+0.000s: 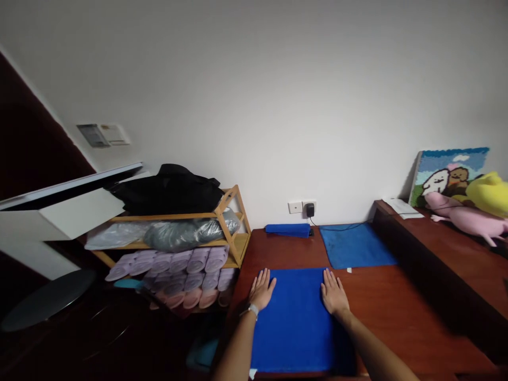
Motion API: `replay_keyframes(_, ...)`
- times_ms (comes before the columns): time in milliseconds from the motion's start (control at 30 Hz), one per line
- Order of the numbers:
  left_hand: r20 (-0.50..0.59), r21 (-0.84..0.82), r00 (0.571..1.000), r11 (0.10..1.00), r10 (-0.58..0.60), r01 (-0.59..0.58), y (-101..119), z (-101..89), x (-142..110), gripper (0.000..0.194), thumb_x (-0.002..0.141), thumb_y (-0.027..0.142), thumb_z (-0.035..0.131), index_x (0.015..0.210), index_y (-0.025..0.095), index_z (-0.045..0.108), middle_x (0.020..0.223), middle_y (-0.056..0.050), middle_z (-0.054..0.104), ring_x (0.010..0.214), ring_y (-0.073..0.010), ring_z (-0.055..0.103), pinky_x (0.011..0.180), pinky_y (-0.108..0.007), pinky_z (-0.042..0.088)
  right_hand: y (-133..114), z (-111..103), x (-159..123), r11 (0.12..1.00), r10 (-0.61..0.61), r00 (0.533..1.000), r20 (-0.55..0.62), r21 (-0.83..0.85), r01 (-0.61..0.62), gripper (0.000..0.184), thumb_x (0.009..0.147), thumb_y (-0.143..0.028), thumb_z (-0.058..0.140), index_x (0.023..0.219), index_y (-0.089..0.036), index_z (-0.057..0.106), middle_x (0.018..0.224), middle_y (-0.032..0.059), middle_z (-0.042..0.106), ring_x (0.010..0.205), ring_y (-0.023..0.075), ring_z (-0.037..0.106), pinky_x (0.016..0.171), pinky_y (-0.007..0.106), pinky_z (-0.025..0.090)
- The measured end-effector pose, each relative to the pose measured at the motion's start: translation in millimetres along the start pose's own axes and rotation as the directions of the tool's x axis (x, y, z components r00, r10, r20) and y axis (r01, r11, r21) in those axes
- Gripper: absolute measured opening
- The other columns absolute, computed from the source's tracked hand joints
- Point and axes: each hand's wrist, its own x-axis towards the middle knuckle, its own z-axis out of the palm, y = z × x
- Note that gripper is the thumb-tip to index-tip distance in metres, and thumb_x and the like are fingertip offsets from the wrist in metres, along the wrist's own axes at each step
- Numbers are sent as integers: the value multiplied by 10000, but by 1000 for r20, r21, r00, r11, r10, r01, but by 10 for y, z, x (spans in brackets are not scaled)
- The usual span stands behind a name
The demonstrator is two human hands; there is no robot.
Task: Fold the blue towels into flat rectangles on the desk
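A bright blue cloth [293, 323] lies spread flat on the reddish-brown wooden table [397, 307]. My left hand [262, 291] rests palm down at its far left corner, fingers stretched out and pointing away from me. At the far right corner my right hand [334, 293] lies flat as well, fingers extended along the edge. Neither hand grips anything. Behind it to the right is a second, duller blue cloth [357, 246], also flat. A folded blue cloth [288, 229] sits by the wall.
A black power adapter [310, 208] is plugged into the wall socket, its cable trailing right. On the right, a raised ledge [448, 248] holds a pink plush toy [468, 217], a yellow plush toy [490, 193] and a fluffy picture [448, 174]. A wooden rack [234, 227] with slippers [198, 260] stands left.
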Motion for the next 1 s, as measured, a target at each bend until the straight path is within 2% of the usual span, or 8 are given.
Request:
replay_keyframes(100, -5, 2, 1000, 1000, 17, -17, 1, -178, -28, 734, 1042, 585, 140, 1604, 138, 292, 1677, -122, 251, 1557, -268, 225, 1256, -499, 217, 19, -142, -95, 1000, -8, 1000, 30, 16, 7, 657, 1028, -399, 137, 1624, -124, 172, 1701, 44, 136, 1573, 186, 115, 1272, 397, 86)
replay_keyframes(200, -134, 7, 987, 996, 93, -93, 154, -149, -266, 710, 1054, 565, 153, 1600, 139, 306, 1685, -117, 251, 1564, -251, 207, 1272, -469, 199, 106, -98, -388, 999, -25, 999, -44, 30, 26, 654, 1037, -426, 117, 1628, -150, 152, 1705, 17, 114, 1576, 190, 90, 1277, 408, 93)
replay_keyframes(300, -181, 18, 935, 951, 306, -307, 618, 119, -653, 649, 1062, 548, 206, 1581, 195, 369, 1643, -86, 378, 1530, -240, 311, 1259, -456, 277, 209, 130, -779, 996, -56, 991, -120, 62, 64, 661, 1041, -473, 109, 1628, -174, 166, 1698, 11, 161, 1573, 195, 117, 1281, 422, 120)
replay_keyframes(400, -126, 1, 869, 876, 478, -482, 1298, 428, -1003, 637, 1061, 539, 240, 1618, 231, 258, 1677, -45, 298, 1549, -216, 261, 1276, -439, 258, 257, 305, -1046, 992, -106, 991, -83, 62, 112, 652, 1037, -467, 162, 1616, -173, 224, 1685, 23, 197, 1570, 210, 138, 1283, 447, 121)
replay_keyframes(533, -86, -52, 890, 890, 449, -454, 1854, 597, -1229, 617, 1072, 508, 169, 1632, 248, 177, 1688, -14, 250, 1558, -184, 225, 1291, -430, 217, 231, 262, -1122, 987, -157, 987, -21, 39, 158, 628, 1019, -402, 208, 1602, -177, 279, 1683, 21, 167, 1573, 221, 114, 1284, 470, 85)
replay_keyframes(633, -52, -31, 933, 933, 357, -359, 1632, 532, -1292, 629, 1065, 525, 176, 1632, 252, 176, 1691, -23, 222, 1562, -211, 210, 1286, -460, 228, 189, 174, -1113, 992, -110, 994, -24, 61, 111, 652, 1022, -424, 182, 1611, -150, 226, 1682, 20, 161, 1571, 217, 126, 1284, 459, 92)
replay_keyframes(833, -81, 69, 996, 997, 26, -20, 283, 344, -1592, 634, 1061, 518, 199, 1624, 228, 220, 1683, -47, 241, 1554, -246, 219, 1272, -502, 245, 140, 132, -1140, 991, -92, 995, -46, 90, 96, 662, 1015, -424, 177, 1614, -147, 235, 1679, 21, 200, 1570, 213, 144, 1284, 456, 88)
replay_keyframes(1000, -138, 121, 990, 993, 21, -4, -238, 409, -1774, 604, 1065, 453, 242, 1631, 255, 172, 1679, -34, 271, 1547, -226, 247, 1253, -481, 296, 127, 125, -1142, 991, -73, 996, -48, 106, 78, 657, 1011, -409, 190, 1616, -159, 248, 1680, 32, 221, 1569, 223, 156, 1281, 466, 80)
